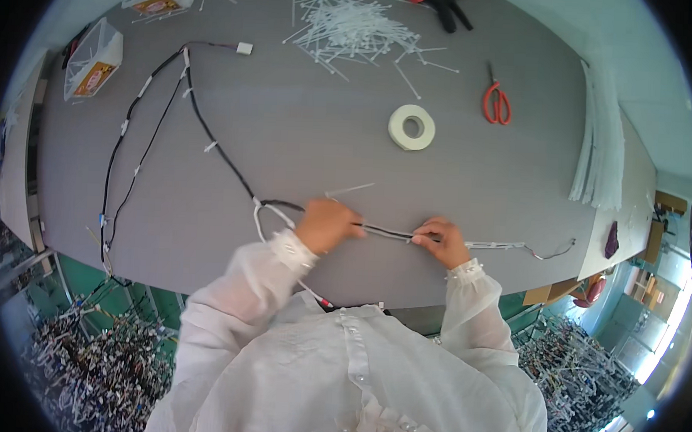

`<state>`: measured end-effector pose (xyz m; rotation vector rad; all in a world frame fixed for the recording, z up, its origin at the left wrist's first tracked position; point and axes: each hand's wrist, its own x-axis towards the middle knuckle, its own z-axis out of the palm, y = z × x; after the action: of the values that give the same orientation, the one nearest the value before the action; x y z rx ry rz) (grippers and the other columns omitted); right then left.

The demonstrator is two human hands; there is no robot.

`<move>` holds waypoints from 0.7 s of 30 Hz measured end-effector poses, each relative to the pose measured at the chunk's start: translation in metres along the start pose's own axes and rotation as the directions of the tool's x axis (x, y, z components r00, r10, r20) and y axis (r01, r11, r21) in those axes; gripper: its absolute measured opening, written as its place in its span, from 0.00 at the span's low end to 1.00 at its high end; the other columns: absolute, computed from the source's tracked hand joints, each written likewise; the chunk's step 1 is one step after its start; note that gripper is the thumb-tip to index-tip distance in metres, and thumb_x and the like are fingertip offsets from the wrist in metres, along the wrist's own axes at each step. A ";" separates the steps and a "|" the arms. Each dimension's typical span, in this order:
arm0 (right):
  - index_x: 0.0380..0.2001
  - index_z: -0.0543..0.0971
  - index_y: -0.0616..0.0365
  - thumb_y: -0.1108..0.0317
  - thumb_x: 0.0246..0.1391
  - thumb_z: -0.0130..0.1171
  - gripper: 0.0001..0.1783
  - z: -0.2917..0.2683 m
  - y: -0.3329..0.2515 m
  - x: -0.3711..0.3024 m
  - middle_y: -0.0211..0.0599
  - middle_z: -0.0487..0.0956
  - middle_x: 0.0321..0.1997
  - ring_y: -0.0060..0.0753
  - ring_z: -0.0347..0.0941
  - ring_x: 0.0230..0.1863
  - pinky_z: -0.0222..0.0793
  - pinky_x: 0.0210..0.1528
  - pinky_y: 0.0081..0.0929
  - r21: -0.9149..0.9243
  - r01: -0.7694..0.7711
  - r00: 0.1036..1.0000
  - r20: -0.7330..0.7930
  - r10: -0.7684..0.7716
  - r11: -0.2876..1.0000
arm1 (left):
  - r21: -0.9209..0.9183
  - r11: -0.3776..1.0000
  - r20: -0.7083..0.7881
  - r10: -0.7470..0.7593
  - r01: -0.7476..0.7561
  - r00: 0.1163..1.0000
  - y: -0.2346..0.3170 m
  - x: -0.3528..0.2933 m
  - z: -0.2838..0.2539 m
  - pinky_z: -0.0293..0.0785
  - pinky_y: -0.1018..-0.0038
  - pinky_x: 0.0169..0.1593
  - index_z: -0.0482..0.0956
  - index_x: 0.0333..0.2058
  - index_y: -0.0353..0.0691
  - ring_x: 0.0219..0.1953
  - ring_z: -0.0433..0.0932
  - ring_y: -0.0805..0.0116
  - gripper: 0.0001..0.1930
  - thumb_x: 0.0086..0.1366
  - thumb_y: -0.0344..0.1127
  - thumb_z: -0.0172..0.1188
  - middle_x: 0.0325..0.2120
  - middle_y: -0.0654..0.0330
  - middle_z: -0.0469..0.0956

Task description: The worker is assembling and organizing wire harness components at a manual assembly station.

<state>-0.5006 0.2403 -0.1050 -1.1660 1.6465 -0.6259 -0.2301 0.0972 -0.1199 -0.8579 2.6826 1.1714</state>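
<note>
A long black and white wire harness (388, 232) runs across the grey table in front of me. My left hand (328, 224) is closed around it near the middle, beside a fork where a white branch (261, 221) splits off. My right hand (443, 242) pinches the harness a short way to the right, with the span between the hands fairly straight. Whatever lies under the fingers is hidden. Past my right hand, a pale stretch ends in thin wires (551, 256). A single white cable tie (350, 190) lies just beyond my left hand.
The harness loops far left to a white connector (245, 49). A heap of cable ties (350, 31), a white tape roll (399, 139) and red-handled scissors (487, 106) lie beyond my hands. Long white strips (601, 142) hang at right; a clear bin (98, 57) stands left.
</note>
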 end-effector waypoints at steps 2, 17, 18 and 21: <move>0.35 0.83 0.57 0.66 0.47 0.70 0.12 -0.003 -0.012 0.012 0.37 0.78 0.37 0.37 0.76 0.39 0.73 0.42 0.30 -0.246 0.178 0.982 -0.014 -0.187 0.953 | 0.000 1.000 -0.003 -0.028 0.028 1.000 -0.033 -0.021 -0.024 0.73 0.61 0.39 0.85 0.39 0.49 0.36 0.80 0.57 0.15 0.58 0.48 0.61 0.32 0.60 0.83; 0.28 0.77 0.55 0.70 0.41 0.66 0.09 0.122 -0.064 0.127 0.33 0.76 0.36 0.38 0.74 0.36 0.67 0.38 0.35 -0.643 0.504 0.734 -0.032 -0.678 0.577 | -0.350 0.923 0.174 -0.102 0.158 0.980 -0.076 -0.040 -0.048 0.75 0.69 0.43 0.83 0.40 0.39 0.37 0.82 0.60 0.11 0.57 0.30 0.64 0.33 0.58 0.84; 0.28 0.77 0.55 0.70 0.41 0.66 0.09 0.125 -0.066 0.127 0.33 0.76 0.36 0.38 0.74 0.36 0.67 0.38 0.35 -0.649 0.493 0.737 -0.043 -0.675 0.579 | -0.338 0.926 0.163 -0.122 0.171 0.979 -0.075 -0.040 -0.048 0.75 0.70 0.42 0.83 0.40 0.39 0.35 0.82 0.62 0.11 0.57 0.29 0.64 0.32 0.58 0.84; 0.26 0.74 0.55 0.69 0.43 0.61 0.06 0.132 -0.068 0.127 0.33 0.72 0.30 0.35 0.72 0.35 0.66 0.40 0.33 -0.739 0.422 0.734 -0.062 -0.676 0.525 | -0.399 0.891 0.132 -0.178 0.217 0.975 -0.072 -0.042 -0.045 0.75 0.73 0.39 0.83 0.39 0.38 0.32 0.81 0.67 0.10 0.58 0.29 0.64 0.30 0.58 0.84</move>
<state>-0.3596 0.1139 -0.1524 -2.3361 1.8532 -0.6516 -0.1509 0.0450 -0.1226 -1.0686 2.2396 1.7066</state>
